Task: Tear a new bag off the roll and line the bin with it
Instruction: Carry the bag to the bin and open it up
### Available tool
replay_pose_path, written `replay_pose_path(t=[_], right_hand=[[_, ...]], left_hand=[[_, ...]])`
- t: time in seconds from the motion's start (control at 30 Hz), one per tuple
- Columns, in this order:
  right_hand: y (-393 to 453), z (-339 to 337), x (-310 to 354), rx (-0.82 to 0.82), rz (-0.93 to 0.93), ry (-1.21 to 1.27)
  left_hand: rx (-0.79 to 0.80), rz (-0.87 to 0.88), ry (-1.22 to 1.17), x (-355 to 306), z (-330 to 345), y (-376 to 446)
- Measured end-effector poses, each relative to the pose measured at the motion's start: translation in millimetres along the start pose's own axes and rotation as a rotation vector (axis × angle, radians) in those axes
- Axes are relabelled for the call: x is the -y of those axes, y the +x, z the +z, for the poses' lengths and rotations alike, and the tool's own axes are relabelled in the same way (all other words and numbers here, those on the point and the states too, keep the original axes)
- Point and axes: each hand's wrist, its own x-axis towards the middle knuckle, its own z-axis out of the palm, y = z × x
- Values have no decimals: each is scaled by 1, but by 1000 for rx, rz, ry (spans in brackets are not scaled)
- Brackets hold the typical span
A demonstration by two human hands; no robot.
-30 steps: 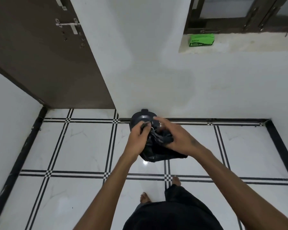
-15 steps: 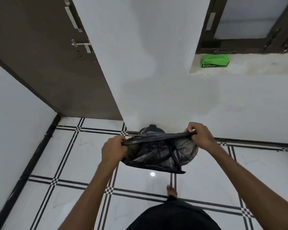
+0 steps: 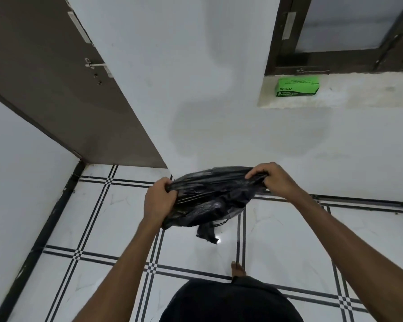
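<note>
Left hand (image 3: 159, 201), right hand (image 3: 271, 178) grip black bag (image 3: 209, 196), stretched wider; bin now hidden.

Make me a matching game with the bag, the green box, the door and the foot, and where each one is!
Things:
1. black bag
2. green box
3. brown door
4. bare foot

Places:
A. on the window ledge
B. on the tiled floor
C. stretched between the left hand and right hand
D. far left, by the white wall

Pairs: 1-C, 2-A, 3-D, 4-B
</note>
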Motion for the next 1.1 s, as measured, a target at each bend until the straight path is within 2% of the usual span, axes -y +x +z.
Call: replay_pose_path(t=[0.07,0.1,0.23,0.3,0.4,0.53,0.6,0.83,0.9,1.0,1.1], right_hand=[[6,-2,-1,-99,33,41],[7,-2,1,-138,43,89],[3,8,31,-216,42,317],[-2,14,50,-195,-42,222],[-9,22,80,-156,-275,-108],[-6,66,114,103,-456,-233],[7,99,112,156,-478,-373],[31,191,95,49,-397,-412],[37,205,101,-16,-319,-320],[45,215,118,-93,-113,-245],[48,216,120,-84,-99,-322]], left_hand=[[-54,107,297,4,-2,3],[-68,129,362,6,-3,6],[-30,101,261,17,-13,23],[9,125,162,17,-19,31],[32,214,48,6,-32,36],[133,308,-141,-7,-50,38],[200,335,-261,-9,-60,39],[348,219,-681,-3,-104,36],[380,207,-741,5,-113,37],[401,183,-759,22,-121,37],[377,192,-662,49,-128,42]])
